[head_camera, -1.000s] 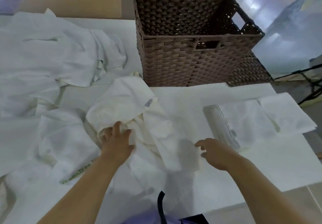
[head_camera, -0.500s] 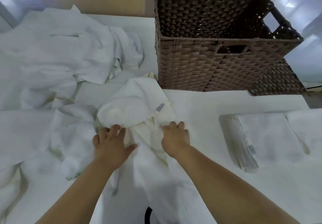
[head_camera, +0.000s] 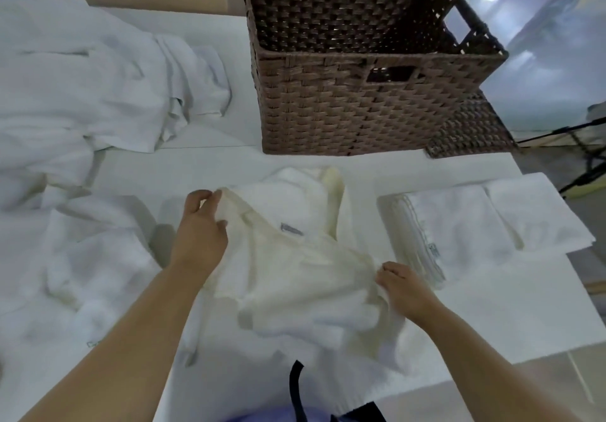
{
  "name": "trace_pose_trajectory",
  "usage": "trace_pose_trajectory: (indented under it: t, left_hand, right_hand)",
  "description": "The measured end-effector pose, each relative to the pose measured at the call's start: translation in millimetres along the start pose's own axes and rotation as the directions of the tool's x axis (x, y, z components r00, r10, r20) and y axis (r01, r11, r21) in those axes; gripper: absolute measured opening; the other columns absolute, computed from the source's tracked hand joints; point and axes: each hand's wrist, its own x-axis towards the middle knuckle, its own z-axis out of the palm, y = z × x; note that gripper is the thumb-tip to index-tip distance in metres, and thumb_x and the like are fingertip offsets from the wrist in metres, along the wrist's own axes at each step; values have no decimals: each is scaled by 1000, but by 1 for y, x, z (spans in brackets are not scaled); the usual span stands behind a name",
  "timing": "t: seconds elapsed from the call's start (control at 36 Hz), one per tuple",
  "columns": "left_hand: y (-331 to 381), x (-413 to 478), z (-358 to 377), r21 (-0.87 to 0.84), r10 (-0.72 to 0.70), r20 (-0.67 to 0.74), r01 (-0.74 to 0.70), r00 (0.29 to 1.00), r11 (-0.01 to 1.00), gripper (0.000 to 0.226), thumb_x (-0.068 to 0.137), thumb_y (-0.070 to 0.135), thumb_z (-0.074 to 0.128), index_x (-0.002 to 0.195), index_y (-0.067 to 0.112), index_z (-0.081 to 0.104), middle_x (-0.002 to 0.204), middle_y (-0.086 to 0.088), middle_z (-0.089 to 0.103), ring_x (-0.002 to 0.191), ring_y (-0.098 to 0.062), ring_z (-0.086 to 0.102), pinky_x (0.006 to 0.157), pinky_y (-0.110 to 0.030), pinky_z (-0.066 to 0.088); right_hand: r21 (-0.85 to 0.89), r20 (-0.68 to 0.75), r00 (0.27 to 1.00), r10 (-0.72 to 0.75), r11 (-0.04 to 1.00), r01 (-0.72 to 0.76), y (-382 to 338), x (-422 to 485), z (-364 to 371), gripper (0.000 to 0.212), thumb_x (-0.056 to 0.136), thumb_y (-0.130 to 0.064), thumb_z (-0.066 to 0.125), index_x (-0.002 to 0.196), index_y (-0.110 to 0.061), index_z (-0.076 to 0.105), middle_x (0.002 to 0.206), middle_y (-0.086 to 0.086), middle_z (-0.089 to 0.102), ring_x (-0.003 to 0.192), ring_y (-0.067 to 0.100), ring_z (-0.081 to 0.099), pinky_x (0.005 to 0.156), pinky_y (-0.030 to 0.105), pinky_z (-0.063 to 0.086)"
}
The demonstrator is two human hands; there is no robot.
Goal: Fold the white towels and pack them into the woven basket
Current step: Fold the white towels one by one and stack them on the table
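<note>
A crumpled, cream-tinged white towel with a small grey tag lies mid-table, at 6 o'clock from the empty woven basket. The left hand pinches its far corner; the right hand clamps its near edge.

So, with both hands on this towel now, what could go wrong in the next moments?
1. The towel is crumpled and held at only two spots by the left hand and right hand, so the fold may come out uneven.
2. Its near edge hangs over the table front and might slide off.
3. The folded stack lies close to the right hand; spreading the towel could disturb it.
</note>
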Motion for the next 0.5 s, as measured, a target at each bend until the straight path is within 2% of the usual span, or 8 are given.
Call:
trace_pose_trajectory:
  t: [0.11, 0.19, 0.25, 0.31, 0.36, 0.44, 0.5]
  left_hand:
    - [-5, 2, 12, 59, -121, 172, 112, 978, 992, 69, 89, 16, 59, 148, 13, 23, 149, -2, 17, 122, -29, 43, 101, -36, 38]
    - [-6, -8, 18, 133, -179, 192, 155, 965, 979, 74, 86, 32, 62, 148, 20, 22, 149, -6, 16, 131, -35, 27, 107, -41, 30]
    - [-7, -20, 21, 167, -189, 152, 163, 970, 972, 70, 85, 37, 62, 144, 21, 29, 147, -7, 16, 131, -36, 23, 108, -42, 27]
    - [-8, -34, 25, 181, -158, 116, 136, 981, 974, 62, 83, 37, 65, 137, 20, 40, 141, -9, 20, 127, -35, 25, 108, -41, 26]
    - [-7, -50, 28, 191, -93, 94, 73, 991, 979, 52, 81, 34, 69, 127, 18, 52, 134, -9, 30, 121, -35, 31, 105, -41, 28]
    - [-1, -74, 35, 171, 43, 86, -58, 995, 984, 38, 78, 26, 73, 113, 15, 64, 120, -10, 46, 106, -36, 45, 95, -42, 36]
    - [6, -89, 41, 137, 151, 119, -167, 981, 976, 31, 82, 24, 70, 111, 16, 66, 114, -7, 53, 100, -33, 52, 88, -40, 42]
  right_hand:
    - [-260, -64, 993, 100, 959, -113, 11, 10, -14, 19, 90, -19, 48, 73, -13, 56, 75, 7, 56, 76, 24, 55, 64, 28, 37]
    - [-408, -146, 987, 60, 906, -115, -2, 13, -17, 9, 84, -21, 49, 88, -15, 55, 85, 3, 56, 85, 27, 55, 69, 28, 37]
    - [-459, -208, 978, 8, 882, -105, -14, 16, -16, 29, 82, -27, 51, 108, -15, 55, 104, 5, 57, 100, 29, 56, 72, 29, 34]
    - [-473, -206, 978, -33, 878, -70, -26, 23, -12, 48, 82, -34, 51, 126, -16, 47, 124, 6, 52, 110, 29, 53, 75, 31, 33]
    - [-481, -152, 986, -74, 876, -8, -35, 30, -5, 59, 83, -37, 52, 137, -18, 37, 136, 5, 45, 117, 31, 49, 79, 34, 37]
    - [-491, -47, 990, -132, 866, 93, -42, 40, 7, 63, 84, -38, 56, 138, -20, 29, 138, 6, 37, 118, 34, 46, 83, 38, 41]
    - [-505, 32, 990, -139, 852, 136, -42, 44, 13, 64, 84, -39, 59, 137, -24, 28, 136, 6, 36, 117, 33, 47, 87, 39, 43]
